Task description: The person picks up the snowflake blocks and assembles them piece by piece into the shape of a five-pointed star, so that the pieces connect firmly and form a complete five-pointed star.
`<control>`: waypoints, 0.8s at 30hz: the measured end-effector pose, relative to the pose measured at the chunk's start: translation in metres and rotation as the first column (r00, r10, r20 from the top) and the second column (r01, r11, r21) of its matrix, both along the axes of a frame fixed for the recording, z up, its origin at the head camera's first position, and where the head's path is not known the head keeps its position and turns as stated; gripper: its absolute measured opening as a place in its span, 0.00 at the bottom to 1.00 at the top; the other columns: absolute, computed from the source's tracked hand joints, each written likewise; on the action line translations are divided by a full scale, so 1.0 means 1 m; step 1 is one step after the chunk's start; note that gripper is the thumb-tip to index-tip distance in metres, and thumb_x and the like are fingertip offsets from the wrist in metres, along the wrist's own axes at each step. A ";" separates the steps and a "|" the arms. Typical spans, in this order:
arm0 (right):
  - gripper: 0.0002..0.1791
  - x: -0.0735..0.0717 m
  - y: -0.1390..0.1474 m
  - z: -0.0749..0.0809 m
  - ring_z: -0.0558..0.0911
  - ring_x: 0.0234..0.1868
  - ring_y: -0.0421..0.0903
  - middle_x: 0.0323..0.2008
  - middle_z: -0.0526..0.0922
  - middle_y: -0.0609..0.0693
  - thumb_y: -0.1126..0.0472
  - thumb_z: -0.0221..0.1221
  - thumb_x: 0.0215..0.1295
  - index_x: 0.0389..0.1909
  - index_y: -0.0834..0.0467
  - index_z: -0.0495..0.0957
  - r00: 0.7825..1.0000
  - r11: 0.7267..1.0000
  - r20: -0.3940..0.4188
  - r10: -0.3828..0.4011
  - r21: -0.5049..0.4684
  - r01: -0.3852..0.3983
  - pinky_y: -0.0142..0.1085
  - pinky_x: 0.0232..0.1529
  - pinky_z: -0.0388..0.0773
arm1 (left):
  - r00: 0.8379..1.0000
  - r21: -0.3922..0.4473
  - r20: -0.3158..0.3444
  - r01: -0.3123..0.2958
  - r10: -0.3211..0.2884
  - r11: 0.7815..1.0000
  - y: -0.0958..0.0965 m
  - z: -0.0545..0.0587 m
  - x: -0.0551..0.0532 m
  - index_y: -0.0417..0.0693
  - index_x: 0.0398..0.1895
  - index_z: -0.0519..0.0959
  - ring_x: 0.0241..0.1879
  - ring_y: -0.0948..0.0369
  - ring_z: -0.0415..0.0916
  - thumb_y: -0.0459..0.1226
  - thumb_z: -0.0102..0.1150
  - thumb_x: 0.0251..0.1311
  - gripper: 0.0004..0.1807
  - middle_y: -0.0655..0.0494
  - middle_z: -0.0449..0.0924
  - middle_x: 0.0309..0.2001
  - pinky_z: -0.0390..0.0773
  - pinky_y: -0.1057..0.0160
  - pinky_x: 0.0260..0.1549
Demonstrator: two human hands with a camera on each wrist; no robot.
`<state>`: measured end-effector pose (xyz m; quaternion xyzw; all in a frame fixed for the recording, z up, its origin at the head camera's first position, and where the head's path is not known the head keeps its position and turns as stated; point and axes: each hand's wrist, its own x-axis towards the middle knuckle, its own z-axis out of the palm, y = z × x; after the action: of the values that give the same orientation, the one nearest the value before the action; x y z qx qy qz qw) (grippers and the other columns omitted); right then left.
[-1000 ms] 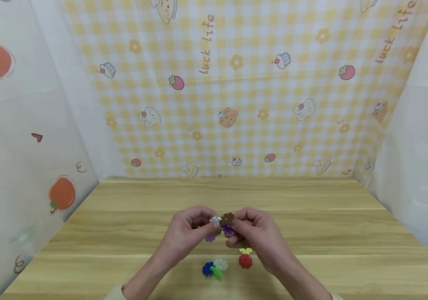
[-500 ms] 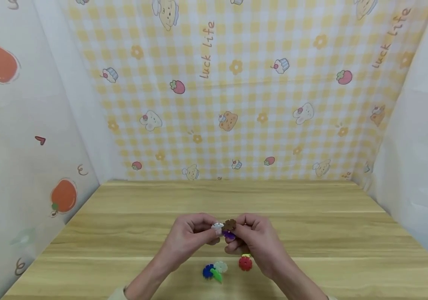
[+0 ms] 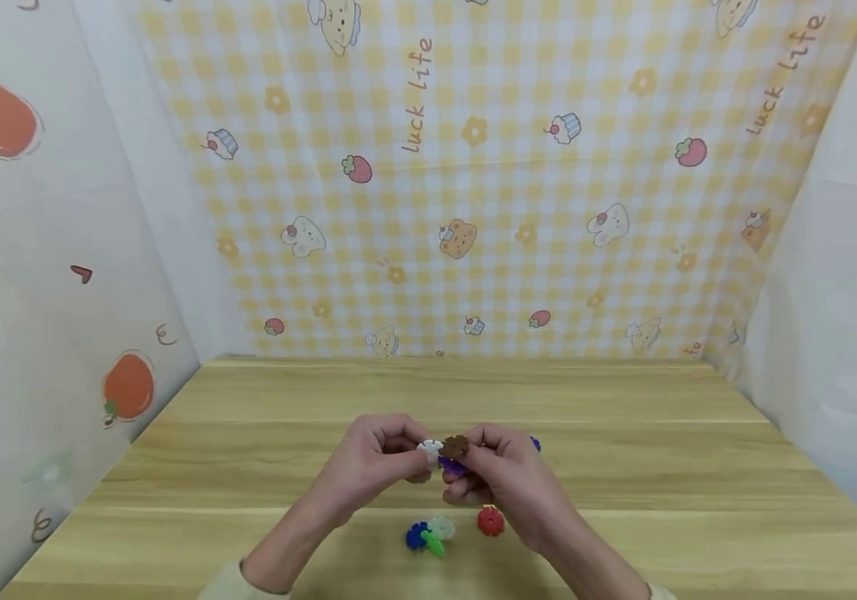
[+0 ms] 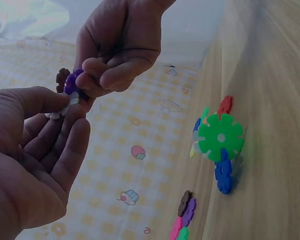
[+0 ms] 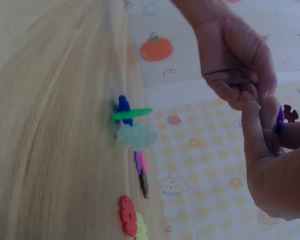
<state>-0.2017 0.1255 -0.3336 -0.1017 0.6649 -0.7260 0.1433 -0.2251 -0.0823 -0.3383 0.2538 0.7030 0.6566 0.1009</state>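
Note:
In the head view my left hand (image 3: 379, 458) pinches a white notched plastic disc (image 3: 430, 448) between thumb and fingers. My right hand (image 3: 503, 471) pinches a brown notched disc (image 3: 455, 447), with a purple notched disc (image 3: 453, 467) joined to it. Both hands meet above the table, and the white disc sits right against the brown and purple pair. The left wrist view shows the white disc (image 4: 65, 107) at the edge of the purple disc (image 4: 74, 82). Fingers hide most of the purple disc in the right wrist view.
On the wooden table (image 3: 286, 533), near the front, lie a dark blue disc (image 3: 417, 536), a pale disc (image 3: 441, 527) and a green disc (image 3: 433, 543) joined together. A red disc (image 3: 491, 521) lies to their right. Farther back is a brown, purple, pink and green group (image 4: 185, 210).
Both hands stay together and have shifted slightly. The white disc has turned to show more of its face. A blue piece now shows beyond the right hand; the yellow disc is hidden in the head view.

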 end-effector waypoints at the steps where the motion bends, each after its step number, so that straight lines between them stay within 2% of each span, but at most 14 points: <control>1: 0.14 -0.001 0.000 0.000 0.84 0.28 0.43 0.30 0.82 0.54 0.57 0.57 0.69 0.41 0.67 0.76 0.999 0.998 -0.037 -0.008 0.056 0.010 0.42 0.39 0.84 | 1.000 -0.014 -0.004 -0.004 0.004 1.000 -0.001 0.001 -0.001 0.34 0.39 0.80 0.31 0.57 0.82 0.33 0.62 0.61 0.08 0.35 0.82 0.35 0.84 0.58 0.36; 3: 0.12 -0.005 0.003 -0.001 0.82 0.26 0.42 0.29 0.82 0.52 0.59 0.55 0.70 0.41 0.65 0.78 0.985 0.968 -0.172 -0.035 0.241 0.076 0.38 0.34 0.84 | 1.000 -0.073 -0.004 -0.020 0.020 0.997 -0.003 0.002 -0.003 0.35 0.39 0.80 0.30 0.56 0.81 0.32 0.60 0.61 0.08 0.37 0.83 0.33 0.83 0.57 0.34; 4: 0.11 -0.008 0.006 -0.002 0.81 0.24 0.41 0.27 0.82 0.50 0.59 0.55 0.70 0.40 0.63 0.79 0.963 0.921 -0.265 -0.047 0.363 0.144 0.36 0.30 0.83 | 1.000 -0.109 0.000 -0.023 0.023 0.994 -0.004 0.001 -0.004 0.35 0.40 0.81 0.29 0.55 0.81 0.32 0.59 0.61 0.08 0.38 0.83 0.32 0.83 0.57 0.34; 5: 0.09 -0.010 0.011 -0.003 0.79 0.22 0.40 0.24 0.81 0.48 0.60 0.55 0.70 0.39 0.61 0.81 0.932 0.841 -0.358 -0.051 0.488 0.233 0.34 0.24 0.80 | 1.000 -0.150 0.007 -0.024 0.026 0.988 -0.004 0.000 -0.006 0.36 0.40 0.81 0.29 0.56 0.80 0.31 0.58 0.61 0.08 0.40 0.83 0.31 0.83 0.58 0.33; 7: 0.08 -0.015 0.023 -0.006 0.73 0.18 0.39 0.20 0.77 0.44 0.60 0.56 0.68 0.32 0.57 0.80 0.873 0.621 -0.486 -0.025 0.677 0.395 0.33 0.17 0.72 | 0.999 -0.224 0.025 -0.017 0.023 0.974 -0.004 -0.006 -0.010 0.36 0.41 0.82 0.29 0.57 0.79 0.32 0.57 0.62 0.08 0.43 0.83 0.30 0.83 0.58 0.31; 8: 0.07 -0.018 0.031 -0.007 0.71 0.17 0.39 0.18 0.75 0.43 0.61 0.57 0.66 0.29 0.56 0.80 0.860 0.518 -0.510 -0.003 0.735 0.438 0.33 0.16 0.68 | 0.999 -0.260 0.030 -0.011 0.020 0.966 -0.004 -0.010 -0.012 0.37 0.41 0.82 0.29 0.58 0.79 0.31 0.57 0.62 0.08 0.45 0.83 0.30 0.82 0.58 0.31; 9: 0.07 -0.021 0.040 -0.008 0.69 0.16 0.40 0.17 0.74 0.43 0.62 0.58 0.65 0.26 0.55 0.79 0.856 0.433 -0.517 0.020 0.776 0.459 0.33 0.15 0.65 | 0.999 -0.290 0.038 -0.001 0.013 0.957 -0.003 -0.015 -0.015 0.38 0.40 0.82 0.28 0.58 0.79 0.31 0.57 0.62 0.08 0.46 0.83 0.29 0.82 0.58 0.30; 10: 0.08 -0.024 0.048 -0.009 0.68 0.16 0.41 0.16 0.72 0.44 0.62 0.58 0.64 0.24 0.55 0.77 0.867 0.374 -0.496 0.039 0.812 0.448 0.33 0.16 0.63 | 0.999 -0.311 0.052 0.012 0.004 0.950 -0.001 -0.021 -0.017 0.38 0.40 0.82 0.28 0.58 0.79 0.31 0.56 0.62 0.07 0.47 0.82 0.29 0.82 0.58 0.30; 11: 0.09 -0.026 0.057 -0.010 0.67 0.17 0.41 0.16 0.70 0.45 0.62 0.58 0.63 0.23 0.55 0.74 0.881 0.335 -0.470 0.059 0.840 0.426 0.33 0.17 0.62 | 0.998 -0.325 0.063 0.022 -0.002 0.945 0.000 -0.026 -0.019 0.38 0.39 0.82 0.29 0.58 0.79 0.31 0.56 0.63 0.07 0.49 0.82 0.29 0.83 0.58 0.30; 12: 0.09 -0.029 0.064 -0.011 0.67 0.18 0.42 0.17 0.70 0.46 0.63 0.59 0.61 0.22 0.55 0.73 0.895 0.308 -0.440 0.072 0.863 0.399 0.33 0.18 0.62 | 0.997 -0.336 0.071 0.028 -0.005 0.941 0.001 -0.030 -0.019 0.37 0.39 0.82 0.29 0.58 0.80 0.31 0.56 0.63 0.07 0.49 0.82 0.29 0.83 0.58 0.30; 13: 0.08 -0.031 0.070 -0.012 0.67 0.19 0.42 0.18 0.70 0.46 0.63 0.59 0.61 0.23 0.56 0.73 0.907 0.296 -0.413 0.078 0.878 0.375 0.33 0.19 0.62 | 0.997 -0.341 0.078 0.034 -0.008 0.939 0.003 -0.035 -0.020 0.36 0.39 0.82 0.28 0.58 0.80 0.30 0.56 0.63 0.07 0.50 0.82 0.29 0.83 0.59 0.30; 16: 0.05 -0.038 0.082 -0.017 0.67 0.21 0.44 0.20 0.71 0.48 0.64 0.59 0.56 0.24 0.57 0.73 0.922 0.284 -0.377 0.085 0.896 0.341 0.34 0.21 0.62 | 0.994 -0.352 0.111 0.042 -0.003 0.935 0.007 -0.041 -0.018 0.35 0.39 0.81 0.27 0.58 0.79 0.29 0.55 0.62 0.07 0.49 0.81 0.30 0.83 0.58 0.30; 21: 0.08 -0.045 0.083 -0.027 0.69 0.23 0.45 0.22 0.72 0.48 0.61 0.63 0.54 0.28 0.57 0.73 0.935 0.303 -0.346 0.078 0.902 0.309 0.36 0.23 0.64 | 0.992 -0.384 0.120 0.019 0.029 0.923 0.009 -0.044 -0.016 0.36 0.39 0.81 0.26 0.59 0.78 0.29 0.55 0.62 0.07 0.49 0.80 0.29 0.83 0.59 0.29; 24: 0.12 -0.048 0.081 -0.031 0.69 0.24 0.45 0.22 0.72 0.48 0.58 0.66 0.54 0.31 0.58 0.73 0.940 0.310 -0.335 0.069 0.903 0.299 0.36 0.23 0.64 | 0.994 -0.431 0.103 0.009 0.039 0.902 0.008 -0.045 -0.016 0.38 0.38 0.83 0.25 0.60 0.76 0.30 0.57 0.60 0.07 0.51 0.79 0.28 0.80 0.62 0.25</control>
<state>-0.2494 0.2064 -0.3651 -0.0635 0.9809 -0.1831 0.0156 -0.2413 -0.0747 -0.3833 0.1836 0.8260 0.4988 0.1877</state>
